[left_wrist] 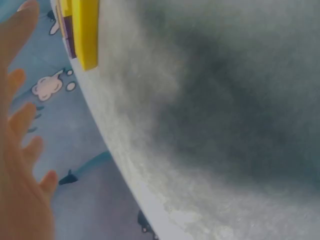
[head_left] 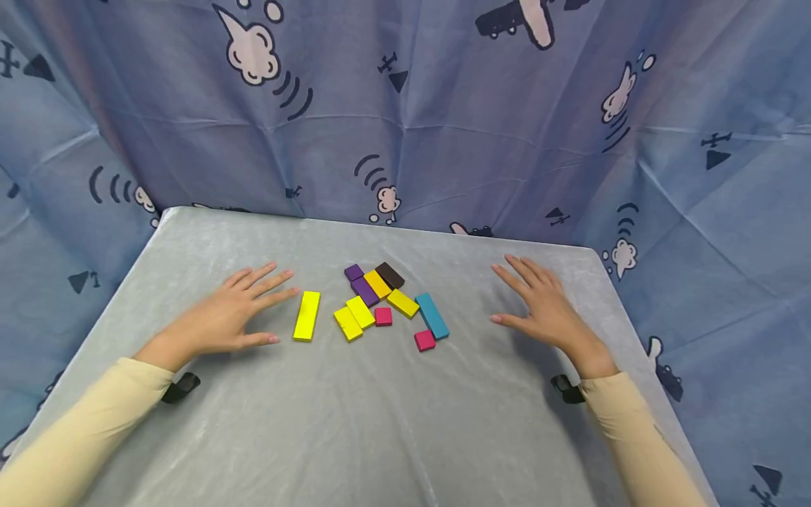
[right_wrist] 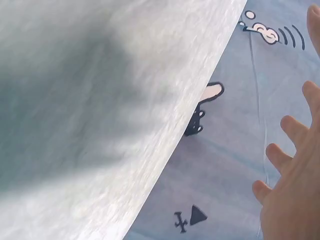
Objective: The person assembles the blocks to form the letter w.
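Note:
Fingers spread, my left hand is held over the left of the table, its fingertips near a long yellow block. That block also shows at the top of the left wrist view. My right hand is spread over the right side, apart from every block. Between the hands lie a blue block, two red squares, a dark brown block, purple pieces, an orange-yellow block, another yellow block and two touching bright yellow pieces. Both hands hold nothing.
A pale grey cloth covers the table. Blue curtains printed with planes and clouds stand behind it and at both sides. A dark wrist device sits under the left wrist, another under the right.

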Available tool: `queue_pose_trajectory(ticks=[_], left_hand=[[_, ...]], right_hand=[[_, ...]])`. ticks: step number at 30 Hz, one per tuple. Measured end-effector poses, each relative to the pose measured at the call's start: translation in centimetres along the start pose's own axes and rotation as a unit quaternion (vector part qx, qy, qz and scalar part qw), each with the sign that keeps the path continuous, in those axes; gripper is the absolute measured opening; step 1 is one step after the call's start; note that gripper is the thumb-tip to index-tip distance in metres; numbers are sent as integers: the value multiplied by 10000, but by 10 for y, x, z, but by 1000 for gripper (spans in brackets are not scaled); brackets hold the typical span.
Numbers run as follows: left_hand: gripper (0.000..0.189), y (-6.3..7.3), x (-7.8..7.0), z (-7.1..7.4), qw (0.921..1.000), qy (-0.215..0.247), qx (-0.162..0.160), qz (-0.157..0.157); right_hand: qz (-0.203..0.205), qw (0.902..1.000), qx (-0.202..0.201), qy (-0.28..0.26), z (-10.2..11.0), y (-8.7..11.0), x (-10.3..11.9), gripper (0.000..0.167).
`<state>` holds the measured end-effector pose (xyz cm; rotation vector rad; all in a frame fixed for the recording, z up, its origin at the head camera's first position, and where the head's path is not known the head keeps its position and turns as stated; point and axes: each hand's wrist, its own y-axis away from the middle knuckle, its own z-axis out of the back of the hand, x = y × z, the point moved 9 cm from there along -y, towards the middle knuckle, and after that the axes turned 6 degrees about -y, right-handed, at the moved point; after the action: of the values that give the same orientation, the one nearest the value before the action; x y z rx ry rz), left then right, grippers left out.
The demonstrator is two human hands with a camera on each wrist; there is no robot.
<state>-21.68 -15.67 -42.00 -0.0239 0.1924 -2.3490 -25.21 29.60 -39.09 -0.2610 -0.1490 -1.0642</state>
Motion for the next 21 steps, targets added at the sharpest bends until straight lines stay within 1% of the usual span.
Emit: queue_pose_trajectory(ticks=[7,10,13,17,21], left_hand=[[73,-2,-6,-7,9988,195,-186,-412],[69,-4,-8,-10,9979,307,-212,-536],[65,-6,-8,-14,9971,442,-166,-591],[63,-9,-9,-19,9965,576,-24,-602],[62,-11,-9,-21,9959,654,10,-621]], right_hand=[[223,9996,67,-167,-5,-22,17,92],[353,9990,135,-238,-10,-32,25,92],[466,9982,216,-306,-14,-44,35,92],[588,9971,360,-332,-24,-60,47,91],[641,9956,562,-384,-36,-76,58,91]])
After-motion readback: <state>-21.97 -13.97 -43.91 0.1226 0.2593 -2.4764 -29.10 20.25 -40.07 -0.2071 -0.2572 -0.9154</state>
